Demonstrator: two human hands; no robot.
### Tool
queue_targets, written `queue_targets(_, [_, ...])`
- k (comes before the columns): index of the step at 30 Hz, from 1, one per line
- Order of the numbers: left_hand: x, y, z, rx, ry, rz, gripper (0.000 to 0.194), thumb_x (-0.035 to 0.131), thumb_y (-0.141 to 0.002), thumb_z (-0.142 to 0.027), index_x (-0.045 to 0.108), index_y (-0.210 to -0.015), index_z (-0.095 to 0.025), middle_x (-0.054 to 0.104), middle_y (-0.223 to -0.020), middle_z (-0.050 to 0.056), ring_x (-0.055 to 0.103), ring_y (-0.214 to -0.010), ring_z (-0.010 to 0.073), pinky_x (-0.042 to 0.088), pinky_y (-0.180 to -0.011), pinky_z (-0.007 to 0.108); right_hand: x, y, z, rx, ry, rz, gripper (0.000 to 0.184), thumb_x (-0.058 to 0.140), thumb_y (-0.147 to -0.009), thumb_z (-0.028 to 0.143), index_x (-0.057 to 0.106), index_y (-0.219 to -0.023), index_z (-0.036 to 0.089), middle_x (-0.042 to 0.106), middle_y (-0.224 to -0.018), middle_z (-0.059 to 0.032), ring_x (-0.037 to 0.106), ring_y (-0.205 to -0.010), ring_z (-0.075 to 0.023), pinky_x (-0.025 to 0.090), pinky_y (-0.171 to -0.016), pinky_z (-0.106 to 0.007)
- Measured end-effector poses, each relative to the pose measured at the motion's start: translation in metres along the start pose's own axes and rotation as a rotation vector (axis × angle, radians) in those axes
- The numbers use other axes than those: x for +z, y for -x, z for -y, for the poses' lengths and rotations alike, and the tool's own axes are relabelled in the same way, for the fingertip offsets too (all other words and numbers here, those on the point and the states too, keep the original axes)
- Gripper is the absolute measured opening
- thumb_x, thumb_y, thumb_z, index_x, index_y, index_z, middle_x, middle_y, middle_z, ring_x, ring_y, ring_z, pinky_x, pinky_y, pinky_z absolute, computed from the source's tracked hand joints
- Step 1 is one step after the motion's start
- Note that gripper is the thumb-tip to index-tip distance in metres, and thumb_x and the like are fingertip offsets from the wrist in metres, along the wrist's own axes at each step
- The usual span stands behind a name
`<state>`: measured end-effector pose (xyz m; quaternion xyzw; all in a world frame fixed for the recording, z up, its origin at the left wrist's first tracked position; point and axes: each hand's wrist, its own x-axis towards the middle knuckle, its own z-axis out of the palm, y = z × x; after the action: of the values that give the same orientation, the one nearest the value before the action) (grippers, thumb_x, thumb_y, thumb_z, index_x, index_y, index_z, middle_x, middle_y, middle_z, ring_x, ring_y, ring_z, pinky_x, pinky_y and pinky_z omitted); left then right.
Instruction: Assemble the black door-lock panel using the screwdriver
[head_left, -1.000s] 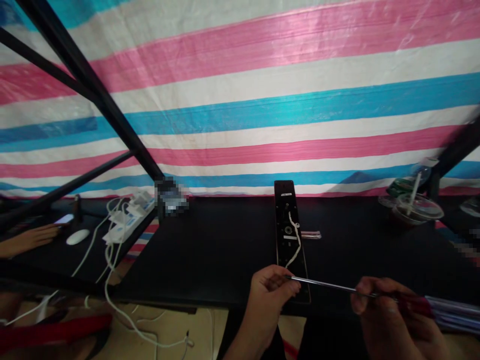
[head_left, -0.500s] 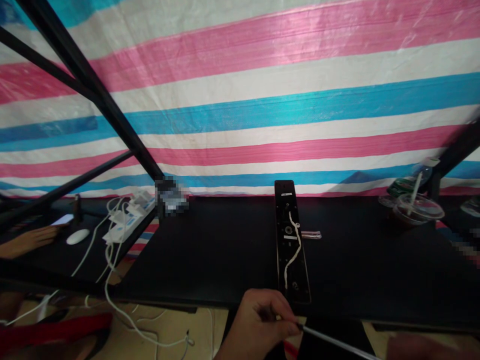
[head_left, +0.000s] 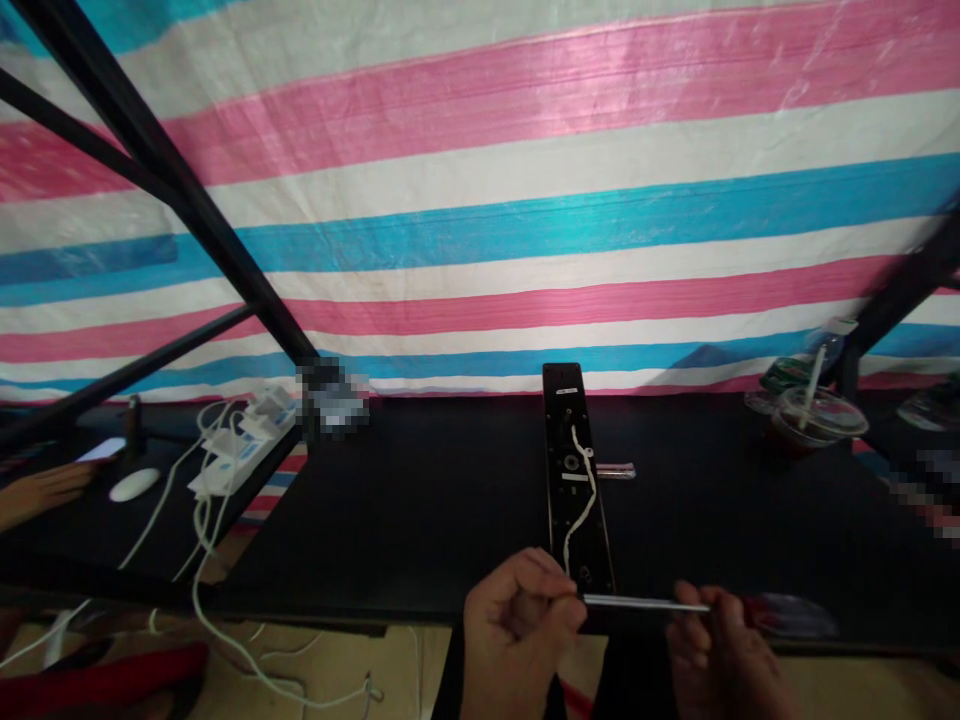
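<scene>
My right hand (head_left: 724, 650) is closed around a screwdriver (head_left: 649, 603) with a thin silver shaft. Its translucent, partly red handle sticks out to the right, blurred. The shaft runs level to the left, its tip meeting the pinched fingertips of my left hand (head_left: 521, 625). Whatever is between those fingertips is too small to make out. Just beyond my left hand, a long black panel (head_left: 556, 510) lies lengthwise on the black table (head_left: 435, 500). A white cable (head_left: 591, 490) runs along it, and small holes and labels show on its face.
A clear pink-edged strip (head_left: 616, 470) lies beside the panel. At the right stand a lidded drink cup (head_left: 817, 415) with a straw and a bottle. A power strip (head_left: 244, 455) with cables, a white mouse (head_left: 135, 485) and another person's hand (head_left: 49, 495) are at the left.
My right hand has come into clear view, moving up and left. The screwdriver has swung from slanting to nearly level. My left hand has risen slightly, still pinching.
</scene>
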<state>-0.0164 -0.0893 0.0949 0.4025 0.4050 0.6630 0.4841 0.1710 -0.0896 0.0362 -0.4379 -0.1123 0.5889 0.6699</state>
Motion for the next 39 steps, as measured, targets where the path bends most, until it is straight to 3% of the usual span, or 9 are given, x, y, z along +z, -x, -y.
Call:
queue_targets(2, [0.005, -0.016, 0.007, -0.067, -0.022, -0.035, 0.021, 0.081, -0.078, -0.037, 0.074, -0.074, -0.017, 0.064, -0.072, 0.003, 0.056, -0.064, 0.0113, 0.046, -0.059, 0.022, 0.018, -0.004, -0.006, 0.033, -0.053, -0.020, 0.038, 0.098, -0.055, 0.036, 0.073, -0.080, 0.020, 0.076, -0.083, -0.0031, 0.069, -0.062, -0.0136, 0.061, -0.057, -0.023])
queue_targets(3, [0.007, -0.027, 0.011, -0.100, -0.047, -0.031, 0.021, 0.080, -0.078, -0.037, 0.075, -0.079, -0.016, 0.064, -0.072, 0.002, 0.055, -0.063, 0.0110, 0.047, -0.060, 0.022, 0.028, -0.008, -0.004, -0.021, -0.071, -0.035, 0.036, 0.096, -0.059, 0.035, 0.072, -0.080, 0.020, 0.077, -0.085, -0.0034, 0.070, -0.065, -0.0135, 0.062, -0.059, -0.023])
queue_targets(6, [0.010, -0.062, 0.033, -0.092, -0.189, 0.003, 0.035, 0.080, -0.075, -0.035, 0.076, -0.105, -0.017, 0.069, -0.080, 0.005, 0.063, -0.073, 0.0160, 0.052, -0.071, 0.028, 0.062, -0.032, 0.016, -0.322, -0.016, 0.004, 0.026, 0.084, -0.078, 0.038, 0.069, -0.084, 0.018, 0.077, -0.089, -0.0045, 0.071, -0.065, -0.0128, 0.061, -0.061, -0.024])
queue_targets(8, [0.011, -0.083, 0.055, 0.027, -0.388, -0.064, 0.043, 0.077, -0.077, -0.035, 0.072, -0.117, -0.019, 0.072, -0.104, 0.010, 0.066, -0.097, 0.0235, 0.053, -0.089, 0.037, 0.088, -0.059, 0.036, -0.600, 0.025, 0.051, 0.026, 0.076, -0.086, 0.043, 0.067, -0.085, 0.018, 0.076, -0.083, -0.0039, 0.068, -0.060, -0.0119, 0.059, -0.060, -0.026])
queue_targets(11, [0.011, -0.101, 0.092, 0.108, -0.597, -0.176, 0.046, 0.063, -0.088, -0.036, 0.064, -0.130, -0.018, 0.061, -0.137, 0.016, 0.053, -0.132, 0.0307, 0.039, -0.114, 0.048, 0.128, -0.113, 0.061, -0.913, 0.228, 0.168, 0.026, 0.067, -0.092, 0.044, 0.066, -0.085, 0.019, 0.074, -0.077, -0.0035, 0.068, -0.059, -0.0143, 0.057, -0.064, -0.031])
queue_targets(13, [0.010, -0.104, 0.113, 0.051, -0.587, -0.143, 0.053, 0.055, -0.093, -0.037, 0.052, -0.143, -0.016, 0.054, -0.148, 0.017, 0.047, -0.141, 0.0300, 0.033, -0.120, 0.048, 0.151, -0.153, 0.068, -0.982, 0.423, 0.247, 0.031, 0.059, -0.095, 0.045, 0.066, -0.083, 0.018, 0.072, -0.070, -0.0043, 0.069, -0.059, -0.0169, 0.056, -0.063, -0.032])
queue_targets(17, [0.006, -0.102, 0.135, -0.015, -0.527, -0.076, 0.059, 0.047, -0.099, -0.038, 0.037, -0.154, -0.020, 0.046, -0.157, 0.013, 0.043, -0.146, 0.0262, 0.033, -0.121, 0.043, 0.183, -0.213, 0.069, -1.020, 0.612, 0.345, 0.028, 0.054, -0.095, 0.043, 0.063, -0.085, 0.020, 0.070, -0.066, -0.0027, 0.067, -0.058, -0.0176, 0.056, -0.064, -0.033])
queue_targets(20, [0.002, -0.102, 0.140, 0.006, -0.541, -0.056, 0.060, 0.046, -0.099, -0.037, 0.035, -0.155, -0.019, 0.043, -0.159, 0.013, 0.039, -0.148, 0.0254, 0.029, -0.123, 0.043, 0.194, -0.231, 0.065, -1.009, 0.625, 0.373, 0.025, 0.053, -0.094, 0.043, 0.060, -0.087, 0.021, 0.072, -0.070, -0.0031, 0.066, -0.056, -0.0162, 0.055, -0.061, -0.032])
queue_targets(39, [-0.001, -0.103, 0.147, 0.017, -0.509, -0.050, 0.062, 0.046, -0.100, -0.041, 0.034, -0.156, -0.019, 0.040, -0.161, 0.014, 0.032, -0.151, 0.0252, 0.025, -0.124, 0.044, 0.206, -0.235, 0.055, -0.970, 0.672, 0.399, 0.029, 0.054, -0.092, 0.051, 0.055, -0.087, 0.023, 0.072, -0.075, -0.0031, 0.066, -0.056, -0.0157, 0.054, -0.058, -0.030])
